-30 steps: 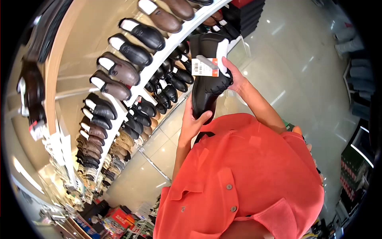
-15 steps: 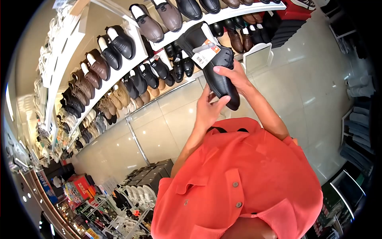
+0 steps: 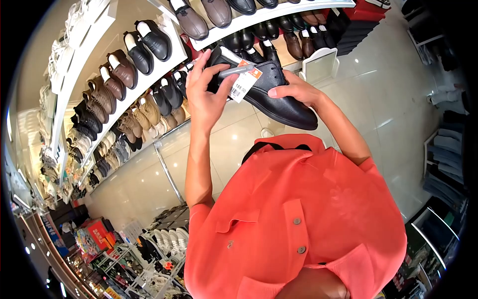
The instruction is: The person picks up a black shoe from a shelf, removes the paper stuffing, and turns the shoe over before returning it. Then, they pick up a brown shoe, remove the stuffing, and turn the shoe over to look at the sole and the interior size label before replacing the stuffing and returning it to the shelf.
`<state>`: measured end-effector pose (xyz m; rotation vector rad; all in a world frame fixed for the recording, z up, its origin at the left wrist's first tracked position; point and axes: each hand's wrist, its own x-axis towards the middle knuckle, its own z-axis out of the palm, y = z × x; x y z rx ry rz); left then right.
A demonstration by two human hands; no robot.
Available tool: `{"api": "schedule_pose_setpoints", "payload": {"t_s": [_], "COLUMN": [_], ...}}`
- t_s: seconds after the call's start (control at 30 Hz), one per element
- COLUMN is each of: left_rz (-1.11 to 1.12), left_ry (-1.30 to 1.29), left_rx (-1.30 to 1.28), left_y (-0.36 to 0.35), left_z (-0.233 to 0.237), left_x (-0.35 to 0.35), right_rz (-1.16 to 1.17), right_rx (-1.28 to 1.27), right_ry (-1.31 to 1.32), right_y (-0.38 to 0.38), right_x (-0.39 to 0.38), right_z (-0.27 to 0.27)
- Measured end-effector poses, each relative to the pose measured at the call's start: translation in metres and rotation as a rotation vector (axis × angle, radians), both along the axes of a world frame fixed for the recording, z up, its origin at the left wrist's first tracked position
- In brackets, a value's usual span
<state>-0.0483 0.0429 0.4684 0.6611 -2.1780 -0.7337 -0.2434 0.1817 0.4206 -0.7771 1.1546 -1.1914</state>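
Note:
A black leather shoe [image 3: 281, 107] hangs in the air before me, its toe towards the lower right. My right hand [image 3: 298, 93] grips its side, the thumb lying across the upper. At the heel end, my left hand [image 3: 206, 92] is closed round the shoe's opening, thumb and fingers near a grey strip-like piece [image 3: 236, 70]. A white and orange price tag [image 3: 245, 83] lies over the shoe between my hands.
White shelves [image 3: 271, 22] with rows of black and brown shoes stand ahead and to the left. A small mirror [image 3: 319, 66] is just beyond my right hand. Folded jeans [image 3: 445, 154] lie on a rack at the right; grey boxes [image 3: 172, 219] are lower left.
The shoe has turned, its toe now pointing further right. My left hand has moved from near the toe up and left to the heel end. My right hand still holds the side.

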Motion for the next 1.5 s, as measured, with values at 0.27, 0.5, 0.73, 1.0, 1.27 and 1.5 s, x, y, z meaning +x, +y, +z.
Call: {"api": "schedule_pose_setpoints", "payload": {"t_s": [0.27,0.5,0.73,1.0,1.27,1.5], "left_rz": [-0.191,-0.128,-0.447,-0.5,-0.533,-0.368], "left_ry": [-0.053,-0.031,-0.19,-0.175,-0.19,0.391], "left_rx": [0.077,0.094,0.558,0.715,0.649,1.164], "left_y": [-0.017,0.008,0.0,-0.007,-0.019,0.005], "left_z": [-0.001,-0.026,-0.021,-0.017,-0.02,-0.053], "left_x": [0.016,0.023,0.04,0.047,0.049,0.071], "right_rz": [0.137,0.299,0.669,0.633,0.556,0.375], "right_rx": [0.182,0.193,0.096,0.125,0.144,0.177], "right_ry": [0.065,0.322,0.255,0.276,0.363,0.208], "right_y": [-0.005,-0.018,-0.029,-0.034,-0.037,-0.039], "right_x": [-0.012,-0.014,-0.004,-0.007,-0.009,-0.007], "right_z": [-0.02,-0.016,-0.014,-0.007,0.009,-0.026]}}
